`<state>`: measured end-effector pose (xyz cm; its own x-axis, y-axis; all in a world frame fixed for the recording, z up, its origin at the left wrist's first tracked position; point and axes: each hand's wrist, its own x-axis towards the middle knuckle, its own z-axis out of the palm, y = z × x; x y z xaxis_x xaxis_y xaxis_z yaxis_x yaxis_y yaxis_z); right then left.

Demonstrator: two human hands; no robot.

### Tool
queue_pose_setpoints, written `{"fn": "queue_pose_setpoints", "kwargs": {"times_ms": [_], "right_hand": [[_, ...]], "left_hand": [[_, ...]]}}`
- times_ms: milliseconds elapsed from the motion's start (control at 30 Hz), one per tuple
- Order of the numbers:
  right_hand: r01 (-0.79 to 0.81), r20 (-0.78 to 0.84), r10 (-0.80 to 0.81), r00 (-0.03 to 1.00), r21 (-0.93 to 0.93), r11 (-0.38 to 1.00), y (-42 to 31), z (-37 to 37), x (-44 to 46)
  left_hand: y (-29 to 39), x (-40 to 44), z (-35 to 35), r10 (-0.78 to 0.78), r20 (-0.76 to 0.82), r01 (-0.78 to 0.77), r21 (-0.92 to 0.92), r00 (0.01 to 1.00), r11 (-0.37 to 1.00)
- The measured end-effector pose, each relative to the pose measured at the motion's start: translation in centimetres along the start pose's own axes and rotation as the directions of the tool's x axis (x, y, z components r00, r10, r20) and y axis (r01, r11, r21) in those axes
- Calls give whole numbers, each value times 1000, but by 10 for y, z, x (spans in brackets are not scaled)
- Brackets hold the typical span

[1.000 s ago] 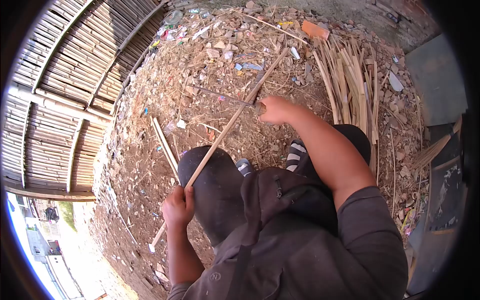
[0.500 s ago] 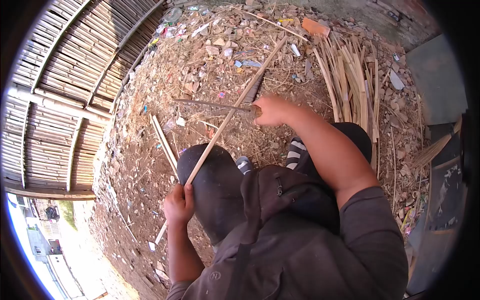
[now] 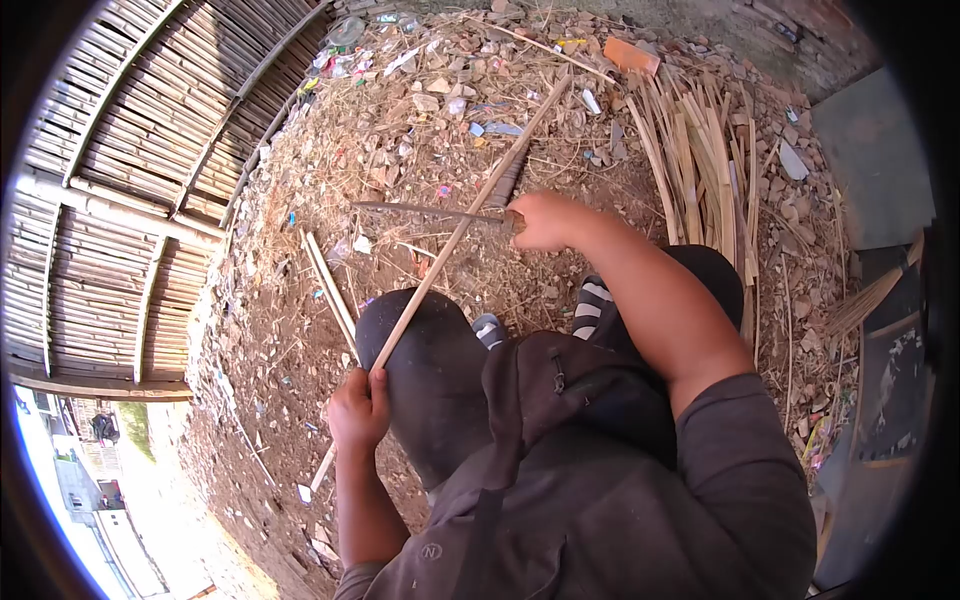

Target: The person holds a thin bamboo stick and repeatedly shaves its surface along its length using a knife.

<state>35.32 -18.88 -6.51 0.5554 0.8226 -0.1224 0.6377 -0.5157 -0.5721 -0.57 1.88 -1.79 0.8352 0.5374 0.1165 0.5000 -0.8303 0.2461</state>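
Observation:
My left hand [image 3: 358, 410] is closed around a long pale wooden strip [image 3: 437, 265] near its lower end. The strip slants up and to the right, over my knee, with its far end near the debris. My right hand [image 3: 540, 221] grips the handle of a long thin blade [image 3: 425, 209], which points left and crosses the strip. Beneath the strip, beside the right hand, a dark ribbed object [image 3: 508, 180] lies partly hidden.
A bundle of split strips [image 3: 705, 165] lies on the right. Two more strips [image 3: 328, 285] lie left of my knee. A bamboo wall [image 3: 120, 200] stands at the left, an orange brick piece [image 3: 631, 57] near the top, and grey panels [image 3: 870, 160] at the right.
The blade has swung from slanting up-left to nearly level, and the right hand has shifted slightly down and left. The strip has shifted a little with the left hand still around it.

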Motion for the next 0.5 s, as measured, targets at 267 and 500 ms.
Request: {"fn": "queue_pose_setpoints", "kwargs": {"times_ms": [267,500], "right_hand": [[98,56,-99,994,11,995,-34,-13,-17],[144,106,-147,983,30,989,-19,-1,-6]], "left_hand": [[-4,2,9,1,-11,-2,-120,1000,993],[-9,1,12,38,-39,-42,-120,999,992]]}}
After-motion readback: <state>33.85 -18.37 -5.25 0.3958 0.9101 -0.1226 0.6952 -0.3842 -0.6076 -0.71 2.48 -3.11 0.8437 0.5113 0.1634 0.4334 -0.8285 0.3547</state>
